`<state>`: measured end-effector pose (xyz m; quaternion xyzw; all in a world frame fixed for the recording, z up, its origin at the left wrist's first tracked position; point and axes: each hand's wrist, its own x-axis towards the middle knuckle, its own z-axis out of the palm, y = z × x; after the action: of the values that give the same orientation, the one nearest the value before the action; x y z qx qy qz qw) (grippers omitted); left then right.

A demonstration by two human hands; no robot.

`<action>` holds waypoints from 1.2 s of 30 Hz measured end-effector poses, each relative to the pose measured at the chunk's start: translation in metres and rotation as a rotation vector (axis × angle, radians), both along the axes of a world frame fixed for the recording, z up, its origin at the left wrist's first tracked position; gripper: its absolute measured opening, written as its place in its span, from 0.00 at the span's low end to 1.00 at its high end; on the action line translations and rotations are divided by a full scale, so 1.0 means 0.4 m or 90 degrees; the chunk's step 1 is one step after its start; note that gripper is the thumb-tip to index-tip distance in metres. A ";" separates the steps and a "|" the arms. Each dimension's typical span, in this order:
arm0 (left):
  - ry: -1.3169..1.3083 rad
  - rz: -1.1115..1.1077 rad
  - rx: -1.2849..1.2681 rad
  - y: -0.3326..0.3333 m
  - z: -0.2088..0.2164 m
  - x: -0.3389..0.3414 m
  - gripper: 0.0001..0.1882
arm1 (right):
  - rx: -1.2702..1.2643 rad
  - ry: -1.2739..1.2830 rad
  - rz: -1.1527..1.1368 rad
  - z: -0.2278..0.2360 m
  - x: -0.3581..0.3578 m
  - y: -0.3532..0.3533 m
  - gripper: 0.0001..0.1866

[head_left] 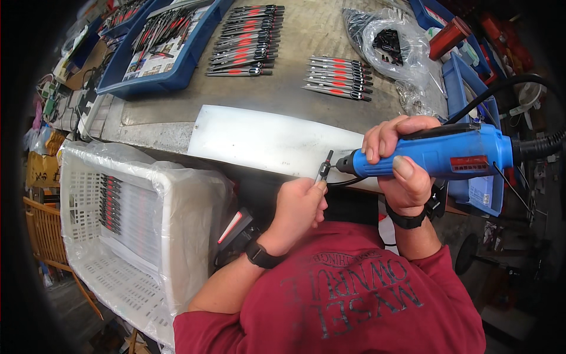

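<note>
My right hand (407, 162) is wrapped round a blue electric screwdriver (466, 152), which lies nearly level with its tip pointing left. In my left hand (299, 203) is a slim grey handle-like part with a black end (325, 167), tilted upward. The screwdriver's bit meets the part's side or stops just short of it; I cannot tell which. Most of the part is hidden by my fingers. Both hands are over the near edge of a white board (253, 138).
Grey-and-red slim parts lie in a long row (247, 41) and a shorter row (339, 78) on the bench. A blue tray (183, 74) holds more. At left stands a white plastic-lined crate (168, 236) with stacked parts. A clear bag (415, 44) holds small black pieces.
</note>
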<state>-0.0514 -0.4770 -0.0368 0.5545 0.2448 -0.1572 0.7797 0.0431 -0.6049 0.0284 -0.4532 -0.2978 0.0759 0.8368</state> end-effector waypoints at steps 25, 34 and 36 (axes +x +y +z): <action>0.013 0.001 -0.013 0.000 -0.003 0.004 0.12 | -0.236 -0.124 -0.078 0.005 0.008 0.041 0.21; 0.029 0.010 -0.030 -0.005 -0.004 0.006 0.12 | -0.427 -0.273 -0.039 0.019 0.030 0.059 0.19; 0.019 0.018 -0.043 -0.002 -0.006 0.009 0.12 | -0.447 -0.298 -0.034 0.019 0.030 0.057 0.18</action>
<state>-0.0477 -0.4778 -0.0393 0.5216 0.2589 -0.1626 0.7965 0.0551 -0.5821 0.0361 -0.7236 -0.4241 0.0458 0.5427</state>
